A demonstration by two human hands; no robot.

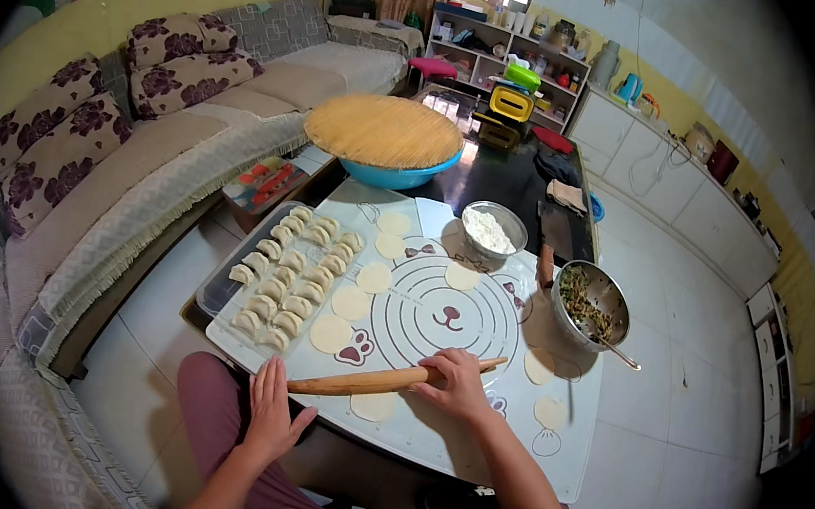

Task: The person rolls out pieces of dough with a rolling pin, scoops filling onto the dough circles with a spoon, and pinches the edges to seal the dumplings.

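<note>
A tapered wooden rolling pin (358,382) lies slantwise over a round dough wrapper (372,406) near the front edge of a white silicone kneading mat (434,434). The fingers of my right hand (455,386) close over the pin towards its right end. At the pin's left tip is my left hand (273,407), flat with the thumb apart and gripping nothing; whether it touches the tip is hard to tell. More flat wrappers (331,334) form a line left of the mat's printed circles. Beside them, several rows of folded dumplings (287,280) fill a clear plastic tray (349,267).
Behind the mat's circles stands a bowl of flour (489,231). A metal bowl of chopped filling (589,301) with a spoon sits at the right edge, near a cleaver (550,239). A woven round lid (384,131) covers a blue basin (400,174). A sofa (169,136) runs along the left.
</note>
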